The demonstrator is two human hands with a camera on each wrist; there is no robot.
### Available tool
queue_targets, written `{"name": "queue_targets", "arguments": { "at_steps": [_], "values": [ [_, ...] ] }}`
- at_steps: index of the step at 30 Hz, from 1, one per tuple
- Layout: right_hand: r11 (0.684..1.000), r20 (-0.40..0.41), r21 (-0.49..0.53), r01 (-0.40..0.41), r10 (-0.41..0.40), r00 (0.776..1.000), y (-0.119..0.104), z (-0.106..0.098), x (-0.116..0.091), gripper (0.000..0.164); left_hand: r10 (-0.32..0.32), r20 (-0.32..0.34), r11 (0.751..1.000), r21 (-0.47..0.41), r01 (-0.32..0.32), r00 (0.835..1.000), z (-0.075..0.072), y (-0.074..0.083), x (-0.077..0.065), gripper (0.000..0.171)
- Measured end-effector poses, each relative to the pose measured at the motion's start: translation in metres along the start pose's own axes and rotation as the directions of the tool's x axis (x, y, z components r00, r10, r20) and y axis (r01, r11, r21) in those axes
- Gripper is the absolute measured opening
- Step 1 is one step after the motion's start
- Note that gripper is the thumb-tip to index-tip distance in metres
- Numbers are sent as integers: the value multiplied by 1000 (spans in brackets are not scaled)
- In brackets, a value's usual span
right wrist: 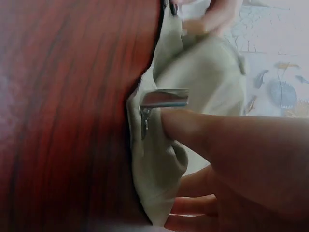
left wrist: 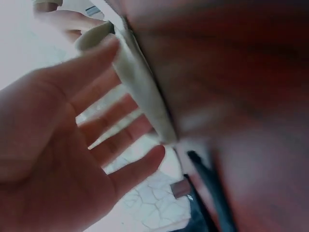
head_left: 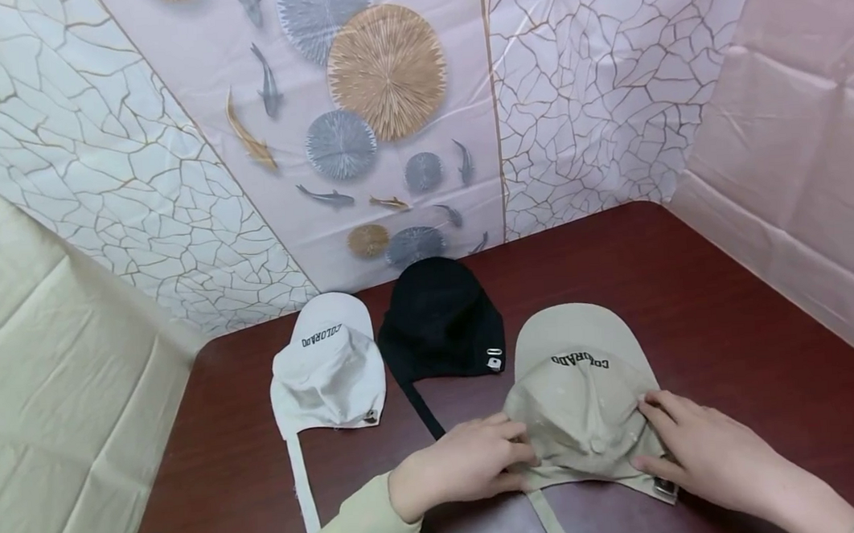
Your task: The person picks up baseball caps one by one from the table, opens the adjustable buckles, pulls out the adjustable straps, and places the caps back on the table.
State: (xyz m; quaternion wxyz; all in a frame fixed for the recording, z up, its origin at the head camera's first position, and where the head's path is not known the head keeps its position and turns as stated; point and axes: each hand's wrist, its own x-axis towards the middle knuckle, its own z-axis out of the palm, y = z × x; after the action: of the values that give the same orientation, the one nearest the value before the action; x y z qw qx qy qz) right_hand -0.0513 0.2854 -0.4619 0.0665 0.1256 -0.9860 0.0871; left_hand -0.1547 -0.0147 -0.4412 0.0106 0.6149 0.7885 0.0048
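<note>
A beige baseball cap [head_left: 586,407] with dark COLORADO lettering lies on the table at the front right, its brim away from me. My left hand [head_left: 473,461] touches the cap's left side. In the left wrist view that hand's fingers [left wrist: 116,145] stretch along the fabric, with the thumb near its lower edge. On the other side my right hand [head_left: 719,452] rests against the crown. Its thumb [right wrist: 183,125] presses the back edge beside the metal strap buckle [right wrist: 164,98], and its other fingers lie on the side. The cap's loose strap [head_left: 549,518] trails toward me.
A white COLORADO cap [head_left: 331,376] lies at the left, its strap pointing forward. Between the two stands a black cap [head_left: 440,322] whose strap runs to near my left hand. Patterned cloth [head_left: 570,90] hangs behind the dark red table [head_left: 750,346].
</note>
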Motion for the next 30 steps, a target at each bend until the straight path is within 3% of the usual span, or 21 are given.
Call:
{"name": "queue_targets", "arguments": {
  "at_steps": [4,7,9,13,15,17,19,21,23,25,27,30],
  "values": [
    [1000,-36,-13,16,-17,999,1,1,5,69,-2,-21,998,-57,0,1000,0,-3,-2,18],
    [999,-82,-25,37,-39,996,-2,0,7,66,-10,-56,1000,1,10,998,-4,-2,0,13],
    [999,-140,-8,48,-48,989,-6,-4,7,64,-29,-126,998,53,36,992,-9,-1,0,16],
    [995,-262,54,81,-64,963,-13,-16,4,66,-71,-288,993,73,96,955,-21,1,1,36],
    [991,-281,88,98,-70,957,-15,-20,5,70,-73,-281,992,80,99,957,-25,2,5,52],
    [989,-228,117,89,-60,972,-16,-19,6,73,-69,-196,991,99,90,978,-26,2,11,64],
    [989,-131,133,72,-55,990,-16,-15,9,76,-74,-58,989,123,81,996,-22,2,20,73],
    [991,-31,112,70,-67,997,-14,-6,13,80,-94,92,990,111,84,991,-16,0,30,77],
    [993,43,92,74,-78,996,-12,2,17,84,-124,233,991,77,109,965,-11,-3,40,79],
    [993,79,70,97,-103,992,-10,10,21,86,-144,332,990,43,138,932,-8,-5,50,78],
    [992,87,56,114,-119,989,-8,14,24,87,-159,401,987,32,159,902,-8,-7,59,78],
    [993,119,53,105,-111,987,-3,14,29,88,-174,443,984,49,170,879,-9,-8,73,78]
  ]
}}
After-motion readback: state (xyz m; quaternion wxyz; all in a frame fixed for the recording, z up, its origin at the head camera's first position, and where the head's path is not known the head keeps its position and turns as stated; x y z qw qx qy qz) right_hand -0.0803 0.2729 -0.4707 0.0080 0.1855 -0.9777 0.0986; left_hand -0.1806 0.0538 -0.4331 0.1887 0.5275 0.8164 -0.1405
